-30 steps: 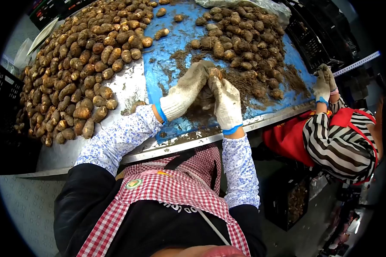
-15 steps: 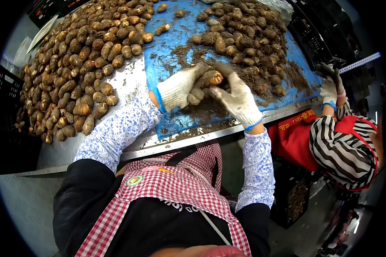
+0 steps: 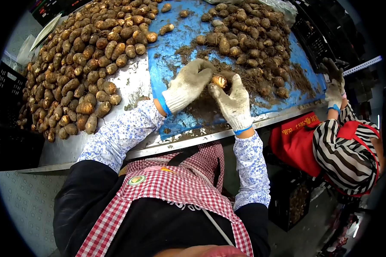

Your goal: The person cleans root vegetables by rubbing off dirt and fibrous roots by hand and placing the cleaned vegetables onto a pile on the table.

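Observation:
Both of my hands wear soiled white knitted gloves and meet over the blue sheet (image 3: 158, 70) near the table's front edge. A brown taro-like tuber (image 3: 219, 81) with a pale orange end shows between them. My left hand (image 3: 191, 82) is curled round the tuber's left side, its fingertips partly hidden. From the right, the thumb and fingers of my right hand (image 3: 233, 98) close on the same tuber. Loose dark roots and soil (image 3: 201, 110) lie beneath my hands. Just beyond them is a heap of hairy, dirty tubers (image 3: 248, 38).
A large pile of cleaner tubers (image 3: 79, 64) covers the table's left side, on bare metal (image 3: 131, 81). Black crates (image 3: 319, 36) stand at the back right. A co-worker in a red apron (image 3: 294, 139) is at the right, with gloved hands (image 3: 333, 85) near the table edge.
The tuber has turned, so its pale end now faces me. My hands parted around it and have come closer together again. The co-worker's hands have shifted slightly right.

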### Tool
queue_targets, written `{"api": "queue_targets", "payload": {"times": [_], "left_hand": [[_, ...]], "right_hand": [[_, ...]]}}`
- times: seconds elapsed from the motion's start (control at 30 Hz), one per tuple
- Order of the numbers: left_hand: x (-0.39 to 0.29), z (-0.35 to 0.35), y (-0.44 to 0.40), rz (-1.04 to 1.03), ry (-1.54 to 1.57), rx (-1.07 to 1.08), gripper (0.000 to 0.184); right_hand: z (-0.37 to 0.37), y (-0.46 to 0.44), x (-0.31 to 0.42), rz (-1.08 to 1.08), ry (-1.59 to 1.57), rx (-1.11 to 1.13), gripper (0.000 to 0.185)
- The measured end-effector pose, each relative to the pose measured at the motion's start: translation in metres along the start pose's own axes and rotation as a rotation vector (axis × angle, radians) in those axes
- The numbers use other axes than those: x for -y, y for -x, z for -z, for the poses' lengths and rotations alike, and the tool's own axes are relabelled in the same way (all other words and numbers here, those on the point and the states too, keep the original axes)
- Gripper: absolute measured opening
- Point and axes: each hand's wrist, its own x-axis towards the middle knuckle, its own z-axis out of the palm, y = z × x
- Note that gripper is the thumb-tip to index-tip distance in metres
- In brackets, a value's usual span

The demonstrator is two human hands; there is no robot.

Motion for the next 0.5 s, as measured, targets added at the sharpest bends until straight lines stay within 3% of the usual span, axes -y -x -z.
{"api": "queue_targets", "payload": {"times": [0.03, 0.13, 0.17, 0.2, 0.27, 0.3, 0.33, 0.37, 0.4, 0.47, 0.5], "left_hand": [[0.007, -0.002, -0.003, -0.141, -0.081, -0.042, 0.023], [0.006, 0.012, -0.006, 0.282, 0.221, 0.207, 0.024], [0.017, 0.017, -0.009, 0.136, 0.251, 0.341, 0.026], [0.014, 0.015, -0.012, 0.360, 0.419, 0.370, 0.027], [0.006, 0.029, -0.010, 0.381, 0.195, 0.489, 0.029], [0.009, 0.028, -0.011, 0.414, 0.440, 0.416, 0.030], [0.014, 0.026, -0.011, 0.445, 0.688, 0.335, 0.032], [0.022, 0.024, -0.012, 0.277, 0.755, 0.344, 0.037], [0.018, 0.024, -0.006, 0.244, 0.738, 0.372, 0.039], [0.002, 0.024, 0.007, 0.174, 0.700, 0.434, 0.043], [0.007, 0.024, 0.007, 0.155, 0.658, 0.421, 0.043]], "right_hand": [[0.001, 0.001, 0.001, 0.032, 0.037, -0.013, 0.035], [0.000, 0.001, 0.002, 0.301, 0.205, 0.064, 0.043], [-0.001, 0.001, 0.003, 0.416, 0.268, 0.107, 0.046], [0.000, 0.001, 0.001, 0.486, 0.284, 0.144, 0.053], [-0.004, 0.006, -0.009, 0.437, 0.090, 0.117, 0.059], [-0.009, 0.012, -0.013, 0.147, -0.383, 0.106, 0.060], [-0.008, 0.017, -0.015, 0.080, -0.404, 0.045, 0.058], [-0.007, 0.021, -0.014, 0.014, -0.427, -0.017, 0.055], [-0.009, 0.025, -0.024, -0.157, -0.806, -0.010, 0.052], [-0.003, 0.022, -0.022, -0.023, -0.192, -0.071, 0.047], [-0.004, 0.022, -0.020, -0.051, -0.241, -0.071, 0.047]]}}
